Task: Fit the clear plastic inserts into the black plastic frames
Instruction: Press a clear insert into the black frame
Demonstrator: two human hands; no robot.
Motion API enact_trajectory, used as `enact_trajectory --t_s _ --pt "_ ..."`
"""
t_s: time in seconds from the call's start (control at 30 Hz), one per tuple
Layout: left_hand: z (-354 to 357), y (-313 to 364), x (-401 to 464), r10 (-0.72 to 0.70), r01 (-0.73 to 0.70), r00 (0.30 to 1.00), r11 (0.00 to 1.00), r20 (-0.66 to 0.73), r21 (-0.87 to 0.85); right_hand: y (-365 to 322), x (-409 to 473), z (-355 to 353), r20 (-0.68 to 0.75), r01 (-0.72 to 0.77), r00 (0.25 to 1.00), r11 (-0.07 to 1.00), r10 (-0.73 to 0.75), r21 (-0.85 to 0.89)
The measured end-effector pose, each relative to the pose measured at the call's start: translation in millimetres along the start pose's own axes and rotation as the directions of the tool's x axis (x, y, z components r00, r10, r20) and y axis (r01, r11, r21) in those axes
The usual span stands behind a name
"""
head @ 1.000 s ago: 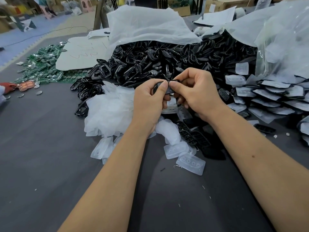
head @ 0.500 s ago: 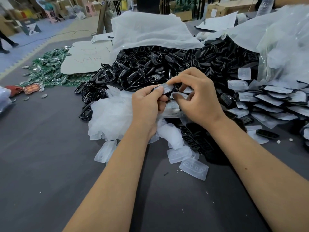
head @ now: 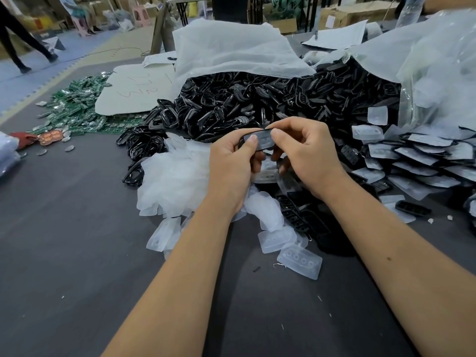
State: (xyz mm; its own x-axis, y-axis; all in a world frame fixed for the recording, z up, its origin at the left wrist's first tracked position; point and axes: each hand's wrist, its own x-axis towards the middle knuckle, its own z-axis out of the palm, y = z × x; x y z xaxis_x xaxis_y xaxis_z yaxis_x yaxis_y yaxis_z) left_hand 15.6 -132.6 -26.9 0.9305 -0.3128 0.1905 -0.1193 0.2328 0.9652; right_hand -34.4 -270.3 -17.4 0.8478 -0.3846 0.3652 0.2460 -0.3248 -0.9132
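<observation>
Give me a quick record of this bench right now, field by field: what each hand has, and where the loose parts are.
left hand: pinches the black frame at its left end
right hand: pinches the same frame's right end
clear insert: lying in the frame, between the thumbs
unfitted frames: black heap beyond the hands
loose inserts: clear pile left of the hands
fitted pieces: stack at right
surface: dark table

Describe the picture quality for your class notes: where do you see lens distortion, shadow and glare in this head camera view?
Head view: wide-angle bending curves the forearms outward and tilts the background; soft overhead light casts a faint shadow on the grey table under the left hand; glossy highlights glint on the black frames pile; the clear plastic bag shows pale glare.
</observation>
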Motion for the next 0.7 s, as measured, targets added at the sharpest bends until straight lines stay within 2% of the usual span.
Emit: enact_trajectory --t_s 0.17,0.4,0.53,0.7 --pt "0.1 -3.4 0.4 0.015 -0.016 1.000 1.000 0.010 0.020 3.2 1.5 -0.6 -0.004 -0.021 1.000 1.000 0.021 0.009" --pt "1.7 -4.2 0.6 0.014 -0.013 1.000 0.997 -0.003 0.074 -0.3 0.8 -1.5 0.043 -0.170 0.985 0.969 0.165 0.177" --pt "3.5 -1.8 -1.7 0.025 -0.027 1.000 0.994 0.018 0.106 -4.8 3.4 -4.7 0.068 -0.276 0.961 0.903 0.269 0.328" --pt "4.6 5.1 -3.8 0.031 -0.031 0.999 1.000 -0.035 0.000 -7.2 5.4 -4.9 0.095 -0.365 0.927 0.815 0.363 0.450"
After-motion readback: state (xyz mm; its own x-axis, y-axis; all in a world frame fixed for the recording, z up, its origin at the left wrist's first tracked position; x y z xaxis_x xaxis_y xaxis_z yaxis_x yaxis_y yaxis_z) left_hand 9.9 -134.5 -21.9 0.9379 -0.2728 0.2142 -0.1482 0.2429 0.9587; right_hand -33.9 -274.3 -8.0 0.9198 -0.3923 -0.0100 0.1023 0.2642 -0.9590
